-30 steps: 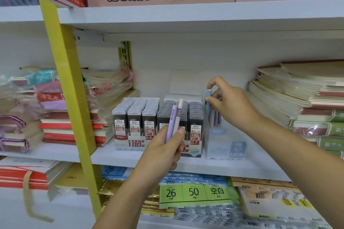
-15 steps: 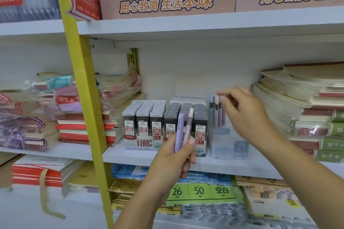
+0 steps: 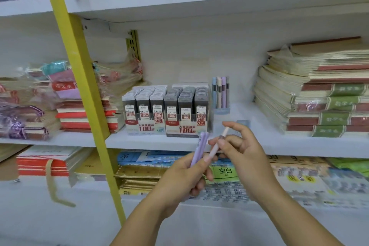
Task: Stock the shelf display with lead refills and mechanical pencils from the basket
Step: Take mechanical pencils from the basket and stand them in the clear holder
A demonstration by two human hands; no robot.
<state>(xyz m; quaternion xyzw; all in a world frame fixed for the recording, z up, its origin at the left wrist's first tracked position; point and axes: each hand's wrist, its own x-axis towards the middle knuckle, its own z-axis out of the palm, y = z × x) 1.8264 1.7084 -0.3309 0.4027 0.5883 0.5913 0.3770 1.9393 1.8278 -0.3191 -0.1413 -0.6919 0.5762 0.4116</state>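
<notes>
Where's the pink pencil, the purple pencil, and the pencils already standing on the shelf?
pink pencil (image 3: pixel 214 149), head view, mid barrel between the hands
purple pencil (image 3: pixel 197 149), head view, middle of barrel
standing pencils (image 3: pixel 220 93), head view, middle of the upright group

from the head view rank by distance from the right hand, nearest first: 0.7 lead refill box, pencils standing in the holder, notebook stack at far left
1. 0.7 lead refill box, just up-left of the right hand.
2. Pencils standing in the holder, further back, above it.
3. Notebook stack at far left, past the yellow post.
</notes>
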